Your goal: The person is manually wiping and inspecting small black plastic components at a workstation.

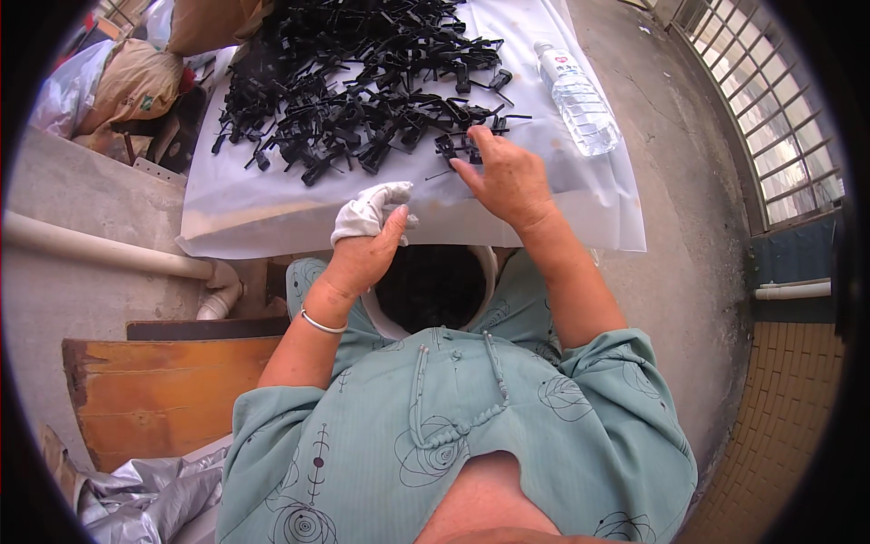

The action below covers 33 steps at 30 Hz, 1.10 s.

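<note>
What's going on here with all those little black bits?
A person has the right hand at the near right edge of a heap of small black parts, though I can't tell whether it grips one. The left hand, with white cloth about it, is nearer the person, clear of the heap. A water bottle is to the right.

And here's the table draped in milky white plastic sheeting (pixel 587 201), slightly wrinkled, its near edge hanging loose! Towards the right side lies our landmark, a clear plastic bottle with a pale label (pixel 583 102), on its side, base to the near edge. Left of the bottle, what a sprawl: small black plastic pieces with thin prongs (pixel 349 113), heaped thick and tangled, thinning to stragglers just short of the bottle!
</note>
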Tool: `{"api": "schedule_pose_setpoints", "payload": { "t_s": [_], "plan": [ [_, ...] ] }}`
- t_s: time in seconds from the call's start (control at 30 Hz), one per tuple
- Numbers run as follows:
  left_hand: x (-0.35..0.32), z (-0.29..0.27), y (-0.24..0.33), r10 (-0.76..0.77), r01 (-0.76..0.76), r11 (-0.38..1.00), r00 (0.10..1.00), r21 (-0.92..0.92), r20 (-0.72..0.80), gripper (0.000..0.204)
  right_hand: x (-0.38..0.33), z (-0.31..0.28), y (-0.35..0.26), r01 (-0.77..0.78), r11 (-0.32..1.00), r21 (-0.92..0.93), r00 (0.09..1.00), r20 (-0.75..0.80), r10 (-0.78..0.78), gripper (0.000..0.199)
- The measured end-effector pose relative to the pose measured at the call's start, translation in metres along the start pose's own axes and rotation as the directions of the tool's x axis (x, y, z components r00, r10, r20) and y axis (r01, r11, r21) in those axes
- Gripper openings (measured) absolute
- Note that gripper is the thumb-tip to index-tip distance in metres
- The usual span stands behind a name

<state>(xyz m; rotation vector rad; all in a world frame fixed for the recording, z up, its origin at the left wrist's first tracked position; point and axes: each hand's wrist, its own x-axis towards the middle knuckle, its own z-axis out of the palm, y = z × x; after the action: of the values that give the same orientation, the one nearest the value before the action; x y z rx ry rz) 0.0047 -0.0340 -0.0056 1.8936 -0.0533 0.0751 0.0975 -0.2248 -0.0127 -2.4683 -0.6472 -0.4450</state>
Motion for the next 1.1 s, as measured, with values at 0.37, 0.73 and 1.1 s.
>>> {"api": "schedule_pose_setpoints", "payload": {
  "t_s": [0.37,0.73,1.1],
  "plan": [
    [-0.003,0.005,0.01,0.151,-0.146,0.982,0.988,0.118,-0.033,0.022,-0.006,0.009,0.012,-0.153,0.988,-0.036,0.979,-0.142,0.146,0.03],
    [0.003,-0.009,0.027,0.272,-0.278,0.96,0.955,-0.03,-0.122,0.027,-0.011,-0.022,-0.012,0.195,0.907,0.373,0.98,-0.034,-0.197,0.025],
    [-0.009,-0.018,0.016,0.178,-0.177,0.984,0.982,0.017,-0.059,0.03,-0.018,-0.028,-0.019,0.116,0.846,0.52,0.925,0.254,-0.283,0.021]
  ]
}}
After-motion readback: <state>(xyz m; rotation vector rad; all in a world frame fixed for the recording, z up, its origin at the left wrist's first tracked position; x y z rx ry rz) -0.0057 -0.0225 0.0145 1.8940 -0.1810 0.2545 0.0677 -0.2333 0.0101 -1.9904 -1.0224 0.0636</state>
